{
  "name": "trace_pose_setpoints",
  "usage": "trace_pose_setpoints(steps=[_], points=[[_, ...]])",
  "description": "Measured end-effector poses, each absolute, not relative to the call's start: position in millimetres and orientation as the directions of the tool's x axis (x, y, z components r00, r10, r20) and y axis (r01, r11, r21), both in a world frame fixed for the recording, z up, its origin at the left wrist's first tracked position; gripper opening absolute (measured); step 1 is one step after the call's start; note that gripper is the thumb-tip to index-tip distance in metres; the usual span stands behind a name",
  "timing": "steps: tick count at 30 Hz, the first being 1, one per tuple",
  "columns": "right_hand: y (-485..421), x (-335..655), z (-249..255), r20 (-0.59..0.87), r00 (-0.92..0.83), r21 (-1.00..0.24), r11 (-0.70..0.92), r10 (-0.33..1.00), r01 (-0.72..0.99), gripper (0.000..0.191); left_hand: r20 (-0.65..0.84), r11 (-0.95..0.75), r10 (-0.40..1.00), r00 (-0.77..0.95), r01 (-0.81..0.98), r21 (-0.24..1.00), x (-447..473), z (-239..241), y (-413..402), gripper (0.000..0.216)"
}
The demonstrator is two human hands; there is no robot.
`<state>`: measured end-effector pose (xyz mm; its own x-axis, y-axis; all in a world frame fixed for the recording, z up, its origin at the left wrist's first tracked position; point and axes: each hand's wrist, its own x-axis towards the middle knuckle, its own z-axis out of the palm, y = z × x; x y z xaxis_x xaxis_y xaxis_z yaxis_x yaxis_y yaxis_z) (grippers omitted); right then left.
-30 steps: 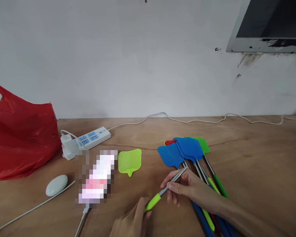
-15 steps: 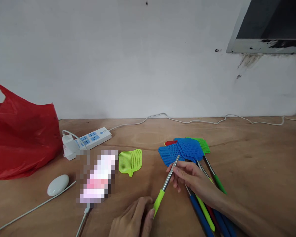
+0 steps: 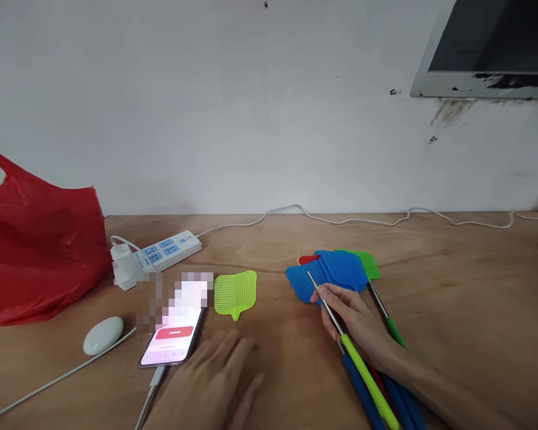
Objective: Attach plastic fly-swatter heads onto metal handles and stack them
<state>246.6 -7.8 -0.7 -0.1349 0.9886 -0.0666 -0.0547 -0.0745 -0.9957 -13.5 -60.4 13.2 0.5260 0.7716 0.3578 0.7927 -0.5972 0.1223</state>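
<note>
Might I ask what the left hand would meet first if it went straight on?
Probably the squarish yellow-green perforated plastic swatter head beyond the left hand, though depth is unclear.

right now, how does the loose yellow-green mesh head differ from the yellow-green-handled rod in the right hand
The mesh head is broad and perforated; the yellow-green-handled rod is slim. The mesh head lies on the table; the rod is in the grip of the right hand. The rod has a bare metal section; the mesh head shows none. Both show yellow-green.
</note>
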Motion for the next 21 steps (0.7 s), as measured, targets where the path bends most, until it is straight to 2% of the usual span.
trace_pose_setpoints(steps=[4, 6, 9, 12, 17, 21], points=[[-8, 246, -1, -0.065, -0.167, -0.998, -0.065, 0.984, 0.003, 0.048, 0.284, -0.524, 0.816, 0.503, 0.852, -0.004, -14, 15, -24, 0.046], [-8, 246, -1, -0.071, -0.182, -0.997, -0.068, 0.981, 0.027, 0.048, 0.207, -0.563, 0.811, 0.547, 0.826, 0.02, -11, 14, -12, 0.043], [-8, 246, 0, -0.067, -0.186, -0.997, -0.058, 0.98, 0.053, 0.048, 0.26, -0.592, 0.78, 0.569, 0.806, 0.01, -8, 15, -5, 0.041], [-9, 246, 1, -0.074, -0.185, -0.996, -0.064, 0.98, 0.061, 0.048, 0.298, -0.542, 0.807, 0.51, 0.839, 0.032, -7, 13, -3, 0.039], [-9, 246, 1, -0.078, -0.183, -0.996, -0.07, 0.98, 0.049, 0.048, 0.228, -0.563, 0.821, 0.524, 0.809, 0.167, -6, 9, -2, 0.032], [-9, 246, 0, -0.087, -0.187, -0.995, -0.077, 0.978, 0.058, 0.048, 0.243, -0.546, 0.828, 0.505, 0.825, 0.145, -5, 5, 3, 0.039]])
